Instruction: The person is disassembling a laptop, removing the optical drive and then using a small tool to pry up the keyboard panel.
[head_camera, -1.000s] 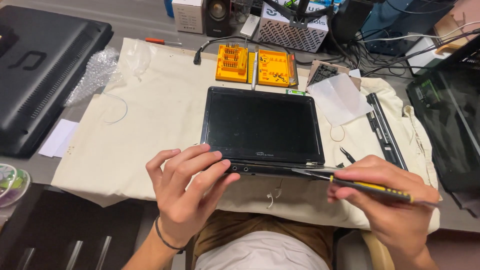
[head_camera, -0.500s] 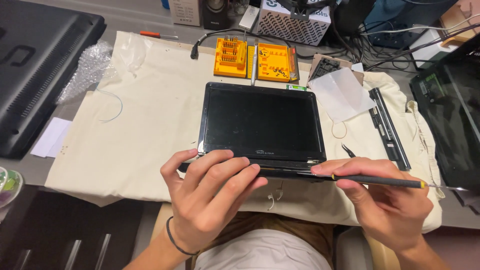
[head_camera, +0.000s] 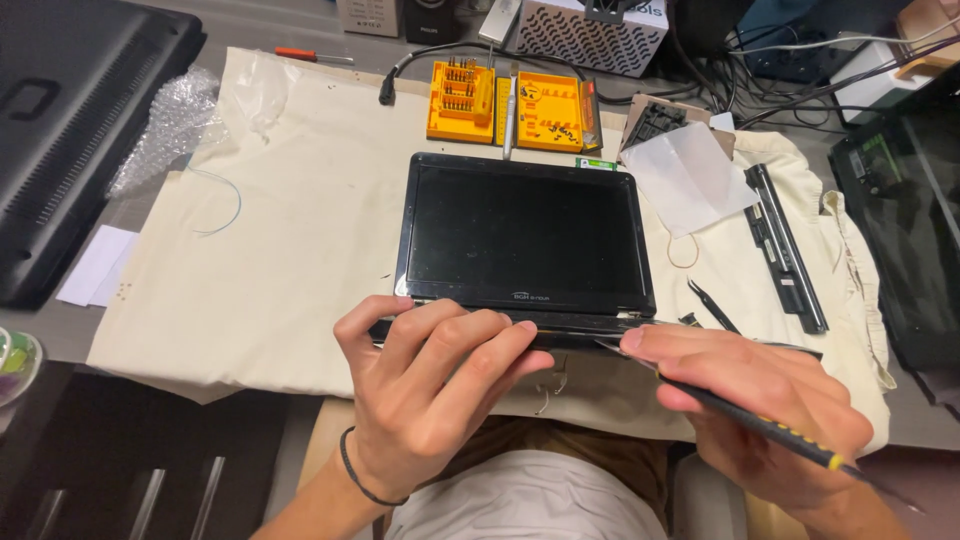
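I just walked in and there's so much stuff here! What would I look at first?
First, the small black laptop lying open on the cream cloth in the middle. The left hand grips its near edge, and the right hand pokes a thin yellow-and-black tool into the right corner. Behind it, bright orange trays of screwdriver bits stand out.

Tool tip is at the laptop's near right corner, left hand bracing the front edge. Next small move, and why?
Probably slide the black-and-yellow tool leftward along the near-edge seam of the small black laptop. The right hand has its tip at the near right corner, by the hinge end, and the left hand pins the front edge, so the unit looks steadied for prying.
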